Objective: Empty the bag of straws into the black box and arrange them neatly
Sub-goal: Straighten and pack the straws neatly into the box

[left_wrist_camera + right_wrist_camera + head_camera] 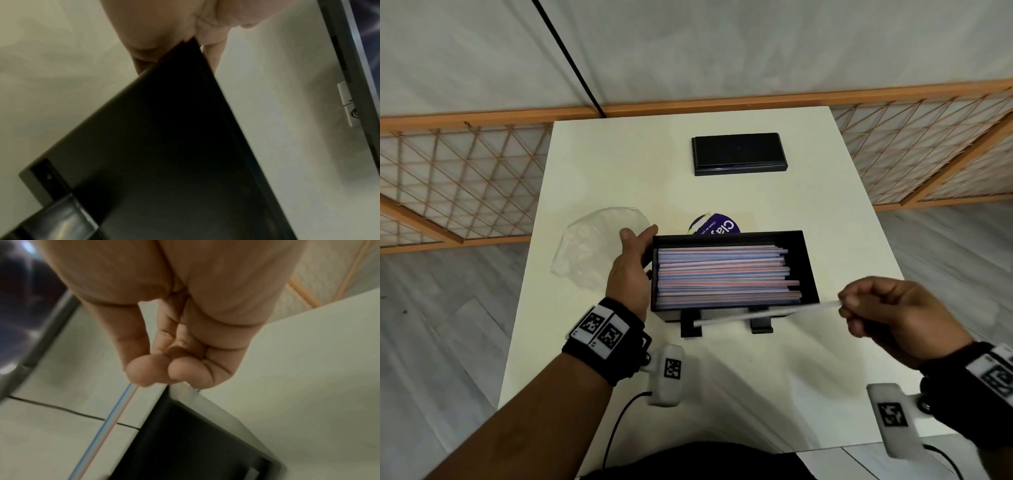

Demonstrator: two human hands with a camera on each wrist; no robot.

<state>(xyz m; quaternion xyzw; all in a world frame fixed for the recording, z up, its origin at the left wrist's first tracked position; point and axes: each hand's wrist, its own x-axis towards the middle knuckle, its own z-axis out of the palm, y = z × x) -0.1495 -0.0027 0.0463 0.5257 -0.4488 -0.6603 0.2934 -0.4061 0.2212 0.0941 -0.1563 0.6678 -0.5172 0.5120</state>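
The black box [810, 270] sits mid-table, filled with a flat layer of red, blue and white striped straws [726, 274]. My left hand [631, 263] grips the box's left end, thumb over the far corner; in the left wrist view the box [164, 146] fills the frame under my fingers [213, 53]. My right hand [859, 305] pinches one loose straw [763, 314] by its end, held level over the box's near edge. The right wrist view shows my fingertips [144, 371] on that straw [107, 420]. The empty clear bag [599, 243] lies left of the box.
The box's black lid [739, 154] lies at the far side of the white table [619, 171]. A purple round label [714, 224] peeks out behind the box. A wooden lattice screen [465, 178] stands beyond the table.
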